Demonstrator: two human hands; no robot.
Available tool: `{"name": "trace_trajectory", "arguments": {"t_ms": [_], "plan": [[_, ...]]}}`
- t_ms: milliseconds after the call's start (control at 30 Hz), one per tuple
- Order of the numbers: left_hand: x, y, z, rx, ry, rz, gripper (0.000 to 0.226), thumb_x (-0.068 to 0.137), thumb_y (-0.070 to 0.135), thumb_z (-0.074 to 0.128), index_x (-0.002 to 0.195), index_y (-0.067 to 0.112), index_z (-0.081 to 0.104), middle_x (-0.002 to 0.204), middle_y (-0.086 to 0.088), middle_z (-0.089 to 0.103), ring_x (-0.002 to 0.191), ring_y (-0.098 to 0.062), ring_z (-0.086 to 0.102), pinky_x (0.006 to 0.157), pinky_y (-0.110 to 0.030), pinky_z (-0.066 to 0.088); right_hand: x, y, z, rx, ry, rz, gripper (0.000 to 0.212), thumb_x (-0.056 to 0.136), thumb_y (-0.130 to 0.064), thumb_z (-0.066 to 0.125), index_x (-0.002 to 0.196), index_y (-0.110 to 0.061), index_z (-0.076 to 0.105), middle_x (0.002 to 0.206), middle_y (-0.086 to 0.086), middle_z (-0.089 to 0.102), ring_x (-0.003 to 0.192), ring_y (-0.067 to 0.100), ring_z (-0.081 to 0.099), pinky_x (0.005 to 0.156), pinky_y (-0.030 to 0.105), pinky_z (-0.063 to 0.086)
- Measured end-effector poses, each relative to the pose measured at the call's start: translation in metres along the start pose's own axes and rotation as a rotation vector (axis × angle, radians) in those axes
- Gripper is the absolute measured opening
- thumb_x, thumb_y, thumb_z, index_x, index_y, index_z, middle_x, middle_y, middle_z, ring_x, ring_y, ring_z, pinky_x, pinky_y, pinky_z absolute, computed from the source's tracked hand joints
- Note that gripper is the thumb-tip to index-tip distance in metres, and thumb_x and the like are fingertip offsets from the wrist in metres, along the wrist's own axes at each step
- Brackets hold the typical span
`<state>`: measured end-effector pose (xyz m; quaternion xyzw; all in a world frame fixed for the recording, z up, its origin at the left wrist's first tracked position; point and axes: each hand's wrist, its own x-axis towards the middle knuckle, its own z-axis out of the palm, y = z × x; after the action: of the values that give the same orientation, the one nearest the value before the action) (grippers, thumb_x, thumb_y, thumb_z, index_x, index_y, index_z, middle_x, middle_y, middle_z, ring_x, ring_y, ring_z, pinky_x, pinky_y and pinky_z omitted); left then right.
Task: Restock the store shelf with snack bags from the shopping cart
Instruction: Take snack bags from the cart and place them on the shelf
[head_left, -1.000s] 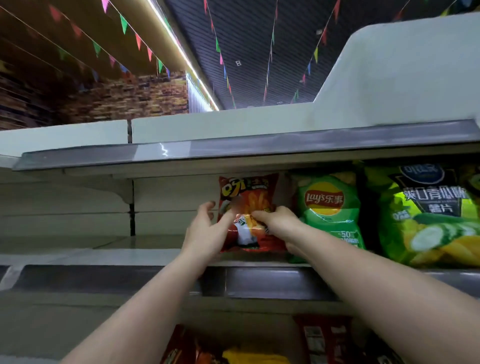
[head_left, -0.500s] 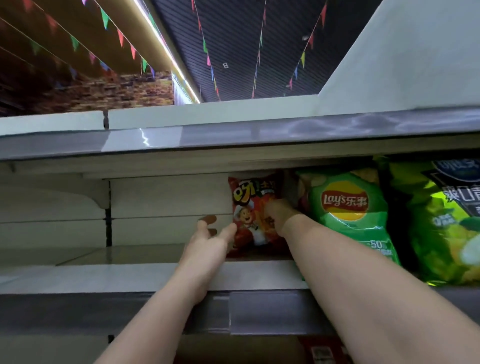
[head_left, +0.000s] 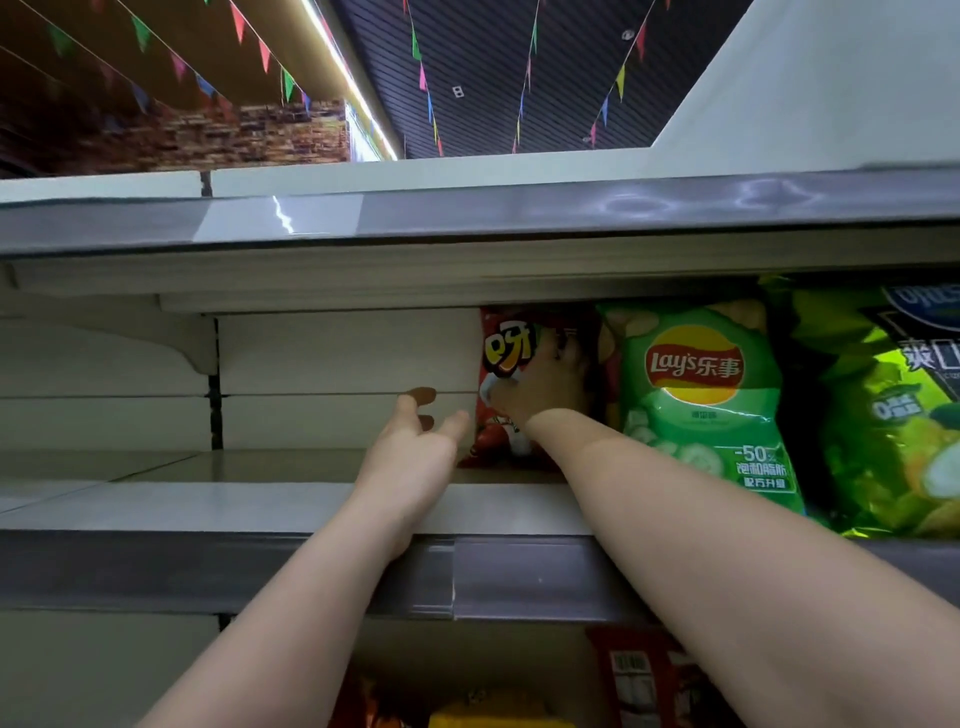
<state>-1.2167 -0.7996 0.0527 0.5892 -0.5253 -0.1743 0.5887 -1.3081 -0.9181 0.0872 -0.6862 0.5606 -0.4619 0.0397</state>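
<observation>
A red snack bag (head_left: 505, 353) stands upright deep on the middle shelf (head_left: 208, 506), close to the back panel. My right hand (head_left: 545, 387) reaches in and holds the bag on its front and right side, covering much of it. Just left of the bag's lower edge hovers my left hand (head_left: 415, 449), fingers relaxed and spread, holding nothing. Whether its thumb touches the bag is unclear.
A green Lay's bag (head_left: 696, 400) stands right of the red bag, then a larger green chip bag (head_left: 893, 415). The upper shelf's edge (head_left: 467, 221) hangs low overhead. Bare shelf board lies left of the red bag. Red (head_left: 639, 675) and yellow (head_left: 493, 714) packs sit below.
The red bag has gone deeper into the shelf under my right hand. My left hand has come off the bag and now sits beside its lower left edge.
</observation>
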Motion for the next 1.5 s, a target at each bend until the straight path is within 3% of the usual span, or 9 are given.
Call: {"name": "trace_trajectory", "arguments": {"t_ms": [200,367,500,600,867,967,1100,1300,1500], "plan": [[0.001,-0.002,0.001,0.031,0.032,0.010,0.054,0.096,0.037,0.049,0.145,0.023,0.032,0.142,-0.005,0.047,0.130,-0.025,0.043,0.108,-0.035,0.032,-0.001,0.004,-0.006,-0.255,-0.150,-0.102,0.075,0.088,-0.011,0.057,0.149,-0.020,0.014,0.156,0.011,-0.006,0.143,0.035,-0.006,0.112,0.050,0.024],[0.001,-0.001,0.000,0.011,0.044,0.001,0.050,0.097,0.035,0.047,0.144,0.024,0.034,0.142,-0.005,0.046,0.130,-0.025,0.042,0.105,-0.033,0.032,-0.009,-0.006,-0.007,-0.325,-0.139,-0.065,0.065,0.092,-0.019,0.052,0.147,-0.013,0.018,0.155,0.015,0.002,0.143,0.035,0.001,0.113,0.047,0.026],[-0.003,0.001,0.000,0.012,0.080,0.042,0.039,0.097,0.032,0.048,0.135,0.025,0.043,0.133,-0.006,0.052,0.120,-0.023,0.047,0.092,-0.027,0.033,-0.022,-0.012,-0.013,-0.220,-0.329,-0.068,0.038,0.093,-0.014,0.051,0.130,-0.005,0.045,0.136,0.016,0.044,0.125,0.031,0.044,0.098,0.035,0.041],[-0.007,0.004,0.000,0.043,0.143,0.101,0.033,0.097,0.026,0.049,0.130,0.022,0.048,0.125,-0.008,0.056,0.114,-0.024,0.051,0.090,-0.027,0.037,-0.046,-0.013,-0.032,-0.137,-0.289,-0.107,0.025,0.094,-0.011,0.046,0.117,-0.005,0.055,0.119,0.013,0.058,0.107,0.027,0.057,0.080,0.029,0.046],[-0.070,0.014,-0.005,0.062,0.260,0.379,0.024,0.096,0.016,0.051,0.120,0.015,0.053,0.114,0.001,0.057,0.108,-0.013,0.053,0.094,-0.025,0.043,-0.139,-0.002,-0.093,0.080,-0.236,-0.389,0.046,0.086,-0.019,0.058,0.131,-0.021,0.049,0.133,0.006,0.050,0.120,0.022,0.048,0.096,0.026,0.036],[-0.112,-0.005,-0.008,-0.019,0.217,0.302,0.016,0.095,0.013,0.051,0.110,0.019,0.052,0.100,0.008,0.055,0.095,-0.007,0.053,0.084,-0.016,0.043,-0.182,0.011,-0.102,0.155,-0.270,-0.462,0.043,0.086,-0.017,0.059,0.128,-0.020,0.053,0.129,0.002,0.055,0.119,0.015,0.050,0.095,0.021,0.036],[-0.171,-0.046,-0.017,-0.075,0.224,0.166,0.021,0.092,0.010,0.054,0.094,0.030,0.051,0.090,0.011,0.056,0.091,-0.008,0.055,0.088,-0.025,0.045,-0.242,0.030,-0.100,0.277,-0.366,-0.482,0.037,0.086,-0.016,0.059,0.122,-0.022,0.057,0.114,-0.009,0.056,0.112,0.006,0.051,0.091,0.018,0.037],[-0.262,-0.107,-0.028,0.007,0.167,-0.156,0.016,0.094,0.010,0.052,0.104,0.022,0.053,0.098,0.004,0.060,0.098,-0.011,0.057,0.083,-0.022,0.047,-0.330,0.066,-0.078,0.355,-0.517,-0.468,0.033,0.084,-0.011,0.061,0.115,-0.023,0.062,0.106,-0.011,0.054,0.099,0.002,0.051,0.088,0.013,0.037],[-0.345,-0.167,-0.023,0.147,0.132,-0.462,0.011,0.096,0.015,0.051,0.105,0.020,0.054,0.096,0.005,0.056,0.096,-0.011,0.052,0.075,-0.017,0.041,-0.409,0.127,-0.043,0.313,-0.879,-0.375,0.032,0.088,-0.012,0.057,0.118,-0.021,0.059,0.108,-0.011,0.050,0.106,0.008,0.051,0.091,0.020,0.039]]}}
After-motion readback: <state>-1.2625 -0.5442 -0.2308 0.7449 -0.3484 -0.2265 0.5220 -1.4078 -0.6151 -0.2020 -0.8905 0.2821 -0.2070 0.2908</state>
